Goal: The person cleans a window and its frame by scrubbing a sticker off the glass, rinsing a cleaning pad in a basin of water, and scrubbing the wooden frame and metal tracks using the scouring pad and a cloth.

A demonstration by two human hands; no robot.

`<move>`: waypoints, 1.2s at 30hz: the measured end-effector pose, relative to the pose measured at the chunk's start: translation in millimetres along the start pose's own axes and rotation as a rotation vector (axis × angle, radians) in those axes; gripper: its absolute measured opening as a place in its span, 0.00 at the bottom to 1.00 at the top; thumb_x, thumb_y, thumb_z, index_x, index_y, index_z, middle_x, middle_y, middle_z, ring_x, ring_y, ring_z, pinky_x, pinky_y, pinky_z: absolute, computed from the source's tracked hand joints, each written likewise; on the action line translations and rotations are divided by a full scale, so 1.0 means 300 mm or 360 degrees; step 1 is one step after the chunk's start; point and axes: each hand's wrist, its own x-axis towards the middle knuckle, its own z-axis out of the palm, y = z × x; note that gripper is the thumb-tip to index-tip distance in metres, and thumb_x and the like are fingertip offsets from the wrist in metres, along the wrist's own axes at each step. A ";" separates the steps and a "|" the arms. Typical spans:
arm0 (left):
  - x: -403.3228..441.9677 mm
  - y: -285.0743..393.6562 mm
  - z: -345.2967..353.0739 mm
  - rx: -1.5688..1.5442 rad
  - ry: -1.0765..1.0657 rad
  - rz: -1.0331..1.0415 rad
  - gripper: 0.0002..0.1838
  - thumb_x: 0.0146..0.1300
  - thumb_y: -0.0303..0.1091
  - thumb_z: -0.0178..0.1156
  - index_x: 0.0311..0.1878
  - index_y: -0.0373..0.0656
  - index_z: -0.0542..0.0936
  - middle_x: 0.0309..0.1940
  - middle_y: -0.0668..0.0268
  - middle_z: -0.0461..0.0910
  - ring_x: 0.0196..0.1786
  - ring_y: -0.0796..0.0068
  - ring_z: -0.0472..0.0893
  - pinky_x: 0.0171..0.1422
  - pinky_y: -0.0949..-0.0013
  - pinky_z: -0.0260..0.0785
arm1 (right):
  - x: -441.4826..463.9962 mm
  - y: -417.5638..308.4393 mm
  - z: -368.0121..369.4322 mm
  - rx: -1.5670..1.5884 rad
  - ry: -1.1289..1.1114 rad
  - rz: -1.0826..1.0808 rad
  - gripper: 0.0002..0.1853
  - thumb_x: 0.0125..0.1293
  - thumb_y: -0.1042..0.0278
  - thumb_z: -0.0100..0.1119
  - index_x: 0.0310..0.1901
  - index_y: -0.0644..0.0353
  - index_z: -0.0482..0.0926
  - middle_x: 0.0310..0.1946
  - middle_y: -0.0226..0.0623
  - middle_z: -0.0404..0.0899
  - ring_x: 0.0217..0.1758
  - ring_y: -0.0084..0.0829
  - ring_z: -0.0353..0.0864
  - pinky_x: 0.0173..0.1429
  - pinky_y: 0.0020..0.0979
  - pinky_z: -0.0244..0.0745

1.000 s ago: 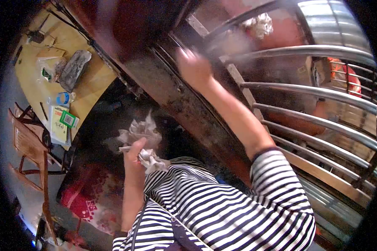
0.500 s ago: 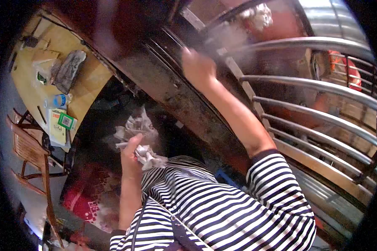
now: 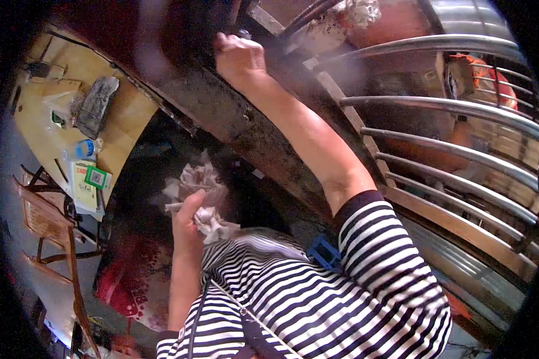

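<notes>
Crumpled off-white paper wad (image 3: 214, 226) protrudes around the closed left hand (image 3: 188, 220), gripping it; right hand (image 3: 241, 63), upper centre, lies well apart, grip indeterminable.

Green-framed card (image 3: 96, 177): I make out a square black-and-white code, like a QR code, on its white middle; it lies on the booklet
Booklet (image 3: 85, 190): I see a row of red characters near its top edge, with dark handwriting-like marks lower on the pale yellow cover; both are too small for me to read
Plastic bag (image 3: 60, 105): I see a small green-and-white label; its print is too small to read
</notes>
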 end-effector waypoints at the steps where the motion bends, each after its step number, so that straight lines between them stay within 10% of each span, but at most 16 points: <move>1: -0.014 0.045 0.036 -0.0172 0.0021 -0.0044 0.16 0.65 0.34 0.52 0.48 0.32 0.79 0.43 0.59 0.81 0.47 0.72 0.81 0.52 0.70 0.72 | -0.018 0.024 -0.012 0.0171 0.0024 -0.0058 0.04 0.61 0.69 0.49 0.37 0.56 0.72 0.24 0.39 0.75 0.29 0.41 0.80 0.27 0.38 0.74; 4: -0.027 0.074 0.042 -0.0241 0.0001 -0.0088 0.14 0.65 0.32 0.52 0.47 0.32 0.79 0.44 0.60 0.81 0.45 0.72 0.81 0.51 0.69 0.72 | -0.344 0.134 -0.249 -0.0101 -0.0764 0.0384 0.07 0.60 0.69 0.50 0.40 0.55 0.73 0.30 0.44 0.79 0.33 0.45 0.81 0.31 0.43 0.76; 6: 0.017 0.027 0.018 -0.0058 -0.0058 0.0243 0.15 0.62 0.34 0.55 0.48 0.35 0.79 0.43 0.61 0.81 0.42 0.73 0.80 0.47 0.69 0.72 | -0.649 0.236 -0.415 -0.0038 -0.0354 0.0212 0.14 0.52 0.75 0.55 0.42 0.56 0.75 0.25 0.42 0.79 0.27 0.41 0.81 0.26 0.38 0.76; 8: 0.004 0.085 0.033 -0.0415 -0.0009 -0.0085 0.15 0.61 0.33 0.55 0.48 0.35 0.78 0.42 0.61 0.81 0.43 0.72 0.81 0.48 0.70 0.72 | -0.751 0.259 -0.506 -0.0352 -0.0767 0.0348 0.11 0.50 0.77 0.57 0.37 0.55 0.76 0.21 0.37 0.76 0.22 0.37 0.79 0.22 0.35 0.73; 14: 0.030 0.070 0.050 -0.0395 0.0099 -0.0049 0.17 0.60 0.36 0.56 0.49 0.35 0.78 0.41 0.61 0.82 0.41 0.71 0.81 0.46 0.70 0.72 | -0.054 0.041 -0.047 0.0356 0.0142 -0.0064 0.04 0.61 0.67 0.48 0.33 0.57 0.72 0.26 0.38 0.75 0.27 0.38 0.78 0.27 0.37 0.73; 20: 0.025 0.053 0.098 -0.0310 -0.0114 -0.0216 0.18 0.60 0.36 0.57 0.50 0.36 0.77 0.41 0.62 0.81 0.44 0.71 0.81 0.48 0.70 0.72 | -0.661 0.229 -0.446 -0.0041 -0.0491 0.0250 0.17 0.57 0.70 0.54 0.49 0.59 0.77 0.24 0.40 0.79 0.27 0.40 0.81 0.29 0.35 0.77; 22: 0.016 0.082 0.114 -0.0348 -0.0058 -0.0212 0.18 0.60 0.36 0.57 0.50 0.35 0.77 0.42 0.62 0.81 0.44 0.71 0.80 0.49 0.70 0.72 | -0.801 0.263 -0.581 -0.0436 -0.0930 0.0395 0.12 0.52 0.73 0.57 0.40 0.58 0.78 0.21 0.38 0.76 0.25 0.36 0.80 0.29 0.34 0.77; 27: 0.015 0.101 0.092 -0.0278 0.0005 -0.0224 0.18 0.60 0.35 0.57 0.50 0.35 0.77 0.44 0.61 0.81 0.46 0.70 0.80 0.51 0.69 0.72 | -0.197 0.077 -0.202 0.0069 -0.0489 0.0015 0.03 0.58 0.72 0.53 0.34 0.58 0.73 0.24 0.38 0.74 0.28 0.39 0.79 0.28 0.37 0.74; 28: 0.022 0.083 0.076 -0.0261 0.0012 -0.0228 0.18 0.60 0.35 0.57 0.50 0.35 0.78 0.44 0.61 0.81 0.46 0.70 0.80 0.52 0.69 0.71 | -0.074 0.060 -0.096 0.0348 0.0127 -0.0267 0.03 0.60 0.71 0.51 0.35 0.59 0.73 0.23 0.39 0.73 0.26 0.40 0.78 0.26 0.36 0.73; 31: 0.004 0.069 0.092 -0.0114 -0.0042 -0.0152 0.17 0.61 0.35 0.57 0.50 0.34 0.78 0.46 0.60 0.80 0.46 0.70 0.80 0.53 0.68 0.71 | -0.098 0.054 -0.111 0.0255 -0.0034 -0.0203 0.05 0.59 0.72 0.52 0.37 0.57 0.72 0.25 0.40 0.75 0.26 0.40 0.77 0.27 0.38 0.73; 32: -0.003 0.089 0.114 -0.0261 -0.0028 -0.0234 0.18 0.61 0.35 0.57 0.51 0.34 0.78 0.46 0.60 0.80 0.46 0.70 0.80 0.53 0.67 0.71 | -0.193 0.047 -0.241 0.0059 -0.0621 0.0254 0.08 0.55 0.74 0.54 0.38 0.56 0.74 0.24 0.40 0.74 0.24 0.40 0.76 0.26 0.39 0.72; 33: 0.011 0.069 0.094 -0.0247 -0.0180 -0.0201 0.19 0.60 0.34 0.57 0.52 0.34 0.76 0.46 0.61 0.80 0.47 0.70 0.80 0.54 0.67 0.71 | -0.411 0.141 -0.259 0.0078 -0.0172 0.0027 0.11 0.52 0.74 0.57 0.40 0.55 0.76 0.23 0.40 0.74 0.24 0.39 0.77 0.24 0.40 0.71; 36: 0.027 0.060 0.088 -0.0274 -0.0132 -0.0139 0.18 0.59 0.34 0.57 0.51 0.34 0.77 0.45 0.62 0.80 0.46 0.71 0.80 0.52 0.68 0.71 | -0.672 0.203 -0.546 -0.0289 -0.0643 0.0266 0.09 0.48 0.76 0.58 0.34 0.58 0.76 0.13 0.37 0.68 0.18 0.39 0.75 0.22 0.39 0.70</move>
